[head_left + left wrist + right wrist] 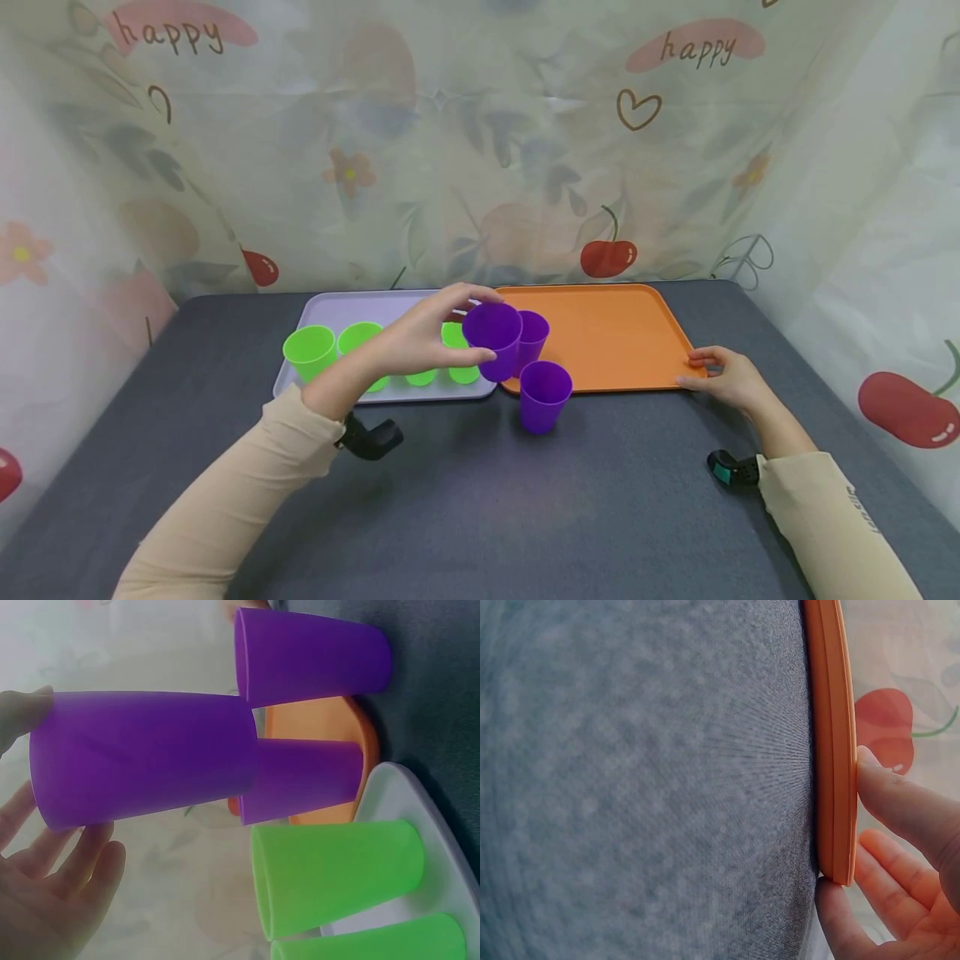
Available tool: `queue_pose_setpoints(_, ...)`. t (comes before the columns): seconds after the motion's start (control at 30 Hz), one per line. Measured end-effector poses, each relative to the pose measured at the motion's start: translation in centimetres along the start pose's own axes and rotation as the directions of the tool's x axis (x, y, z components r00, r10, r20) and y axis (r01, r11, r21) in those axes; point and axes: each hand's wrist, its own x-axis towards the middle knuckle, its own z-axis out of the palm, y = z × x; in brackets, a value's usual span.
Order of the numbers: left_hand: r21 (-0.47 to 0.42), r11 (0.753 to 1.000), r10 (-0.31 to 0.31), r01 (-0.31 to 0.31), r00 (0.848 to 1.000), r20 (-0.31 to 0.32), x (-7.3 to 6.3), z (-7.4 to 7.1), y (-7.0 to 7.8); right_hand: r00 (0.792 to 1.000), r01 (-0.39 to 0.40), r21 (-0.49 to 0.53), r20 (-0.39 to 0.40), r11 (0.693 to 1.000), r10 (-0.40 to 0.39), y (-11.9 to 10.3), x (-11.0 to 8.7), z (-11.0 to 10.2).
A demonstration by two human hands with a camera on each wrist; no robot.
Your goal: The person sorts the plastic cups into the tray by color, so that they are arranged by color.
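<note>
My left hand [431, 333] grips a purple cup [142, 757] near its rim, thumb on one side and fingers on the other. The cup is in the air, mouth up, over where the two trays meet. Behind it, a second purple cup [533, 332] stands at the left front corner of the orange tray [607, 333]. A third purple cup [545, 400] stands on the table just in front of that tray. My right hand [723, 377] holds the orange tray's right front corner, the thumb and fingertips touching its rim [836, 750].
Left of the orange tray lies a pale lilac tray [337, 307] with several upright green cups [310, 354], partly hidden by my left hand. A dark grey cloth [480, 508] covers the table. Printed curtains [450, 150] hang behind and at both sides.
</note>
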Motion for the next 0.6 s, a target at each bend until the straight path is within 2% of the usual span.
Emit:
queue_pose_setpoints(0.23,-0.004,0.999,0.032,-0.032,0.999,-0.026,1.0,-0.1,0.1,1.000,-0.003,0.001,-0.003,1.000,0.003,0.1,0.1,0.0)
queue_pose_setpoints(0.6,-0.025,0.997,0.075,-0.076,0.996,-0.044,3.6,0.6,0.7,1.000,-0.004,0.009,-0.005,1.000,0.005,0.3,0.2,0.0)
